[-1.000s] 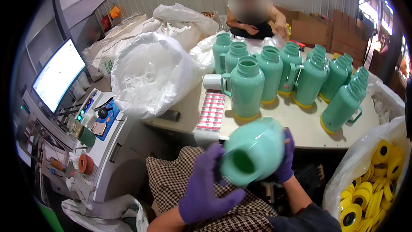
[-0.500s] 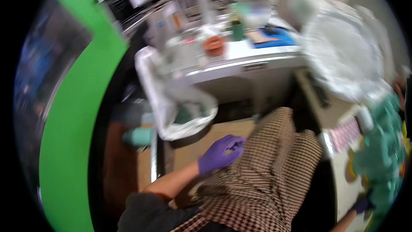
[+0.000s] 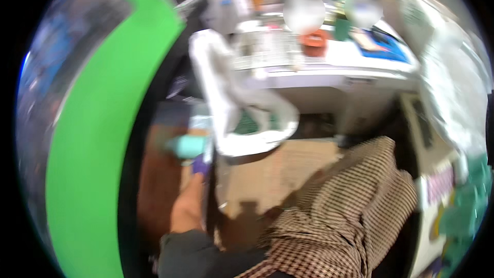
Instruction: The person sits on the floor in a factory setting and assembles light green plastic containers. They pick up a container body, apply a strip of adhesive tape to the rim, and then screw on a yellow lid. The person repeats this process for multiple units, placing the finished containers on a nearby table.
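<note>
My left hand (image 3: 201,165) wears a purple glove and reaches forward on the left, beside a teal cylinder (image 3: 190,146) lying on its side. Motion smears its fingers; whether they touch the cylinder is unclear. At the lower right, just a sliver of my right hand (image 3: 436,266), also gloved in purple, shows next to green translucent plastic pieces (image 3: 459,216). Its fingers are hidden. A white-lined bin (image 3: 229,141) with green bits inside stands just ahead of my left hand.
A white desk (image 3: 334,74) ahead carries an orange container (image 3: 314,42), a green bottle (image 3: 341,27) and a blue mat (image 3: 393,56). Large translucent white bags (image 3: 453,72) bulge at the right. Brown cardboard (image 3: 278,170) lies below the bin, and a green curved panel (image 3: 82,164) borders the left.
My left hand has gone from above my lap leftward to the teal cylinder. My right hand has mostly slipped out at the lower edge. The view has turned left.
</note>
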`<state>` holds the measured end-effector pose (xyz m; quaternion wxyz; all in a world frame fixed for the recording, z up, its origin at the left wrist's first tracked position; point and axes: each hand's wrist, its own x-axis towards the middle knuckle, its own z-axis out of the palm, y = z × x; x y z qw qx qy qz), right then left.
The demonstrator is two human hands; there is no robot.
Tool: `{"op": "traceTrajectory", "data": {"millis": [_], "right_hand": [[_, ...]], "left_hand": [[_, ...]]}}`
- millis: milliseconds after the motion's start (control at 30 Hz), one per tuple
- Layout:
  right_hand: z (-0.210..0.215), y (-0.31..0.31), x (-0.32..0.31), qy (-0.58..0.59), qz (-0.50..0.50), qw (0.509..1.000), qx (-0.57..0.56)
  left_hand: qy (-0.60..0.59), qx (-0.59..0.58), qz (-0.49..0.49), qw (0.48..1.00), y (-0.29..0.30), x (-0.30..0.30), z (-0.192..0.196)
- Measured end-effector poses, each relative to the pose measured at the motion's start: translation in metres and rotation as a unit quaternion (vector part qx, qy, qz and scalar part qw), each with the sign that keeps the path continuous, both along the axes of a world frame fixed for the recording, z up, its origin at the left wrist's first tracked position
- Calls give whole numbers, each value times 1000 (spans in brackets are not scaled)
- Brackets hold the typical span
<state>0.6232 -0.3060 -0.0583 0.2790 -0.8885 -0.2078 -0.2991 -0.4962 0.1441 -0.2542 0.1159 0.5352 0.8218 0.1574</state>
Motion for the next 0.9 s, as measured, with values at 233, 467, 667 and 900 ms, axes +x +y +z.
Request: {"op": "traceTrajectory", "data": {"millis": [233, 467, 667, 900], "right_hand": [[-9, 40, -2, 76, -76, 990, 94], [-37, 65, -79, 97, 47, 945, 309], [-21, 97, -198, 70, 142, 924, 348], [54, 191, -329, -29, 445, 890, 94]], "left_hand": [[67, -240, 11, 968, 79, 7, -13], [119, -233, 25, 965, 89, -11, 15], [119, -183, 61, 974, 37, -58, 57], [95, 29, 18, 995, -57, -119, 144]]}}
